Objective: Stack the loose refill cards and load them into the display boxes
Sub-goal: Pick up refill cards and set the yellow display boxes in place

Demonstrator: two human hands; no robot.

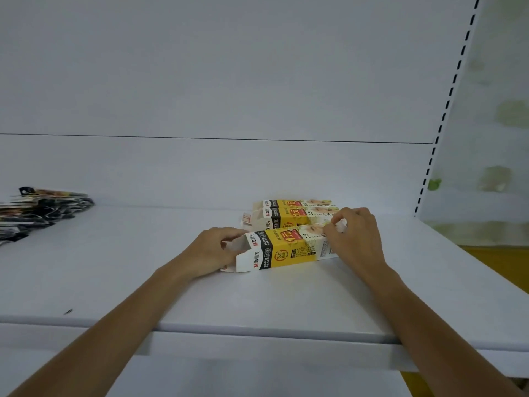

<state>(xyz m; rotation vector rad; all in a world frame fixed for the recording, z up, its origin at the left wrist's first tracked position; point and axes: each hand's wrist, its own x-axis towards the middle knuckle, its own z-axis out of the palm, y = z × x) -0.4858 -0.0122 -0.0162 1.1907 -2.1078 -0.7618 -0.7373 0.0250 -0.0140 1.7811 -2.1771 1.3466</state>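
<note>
shelving fills the head view: a broad white metal shelf with a plain white back panel behind it and a white slotted upright, its slots a row of black dashes, rising at the right.

the front display box, a long cardboard carton printed yellow, white and black, lies on its side on the shelf, right of the middle, running left to right. its white left end stands open.

the person's left hand is at that open end, resting on the shelf with its fingers curled round the end of the carton. the right hand is at the opposite end, knuckles up, its fingertips drawn together and pinching the carton's white right end. both bare forearms reach in from the lower edge of the view across the front lip of the shelf.

just behind the held carton, and parallel to it, lie two more display boxes of the same print, side by side and touching, the farther one close to the back panel.

the loose refill cards, dark glossy packets in an untidy heap, sit well apart at the far left of the shelf, partly cut off by the frame edge. what is printed on them is too blurred to read.
</note>
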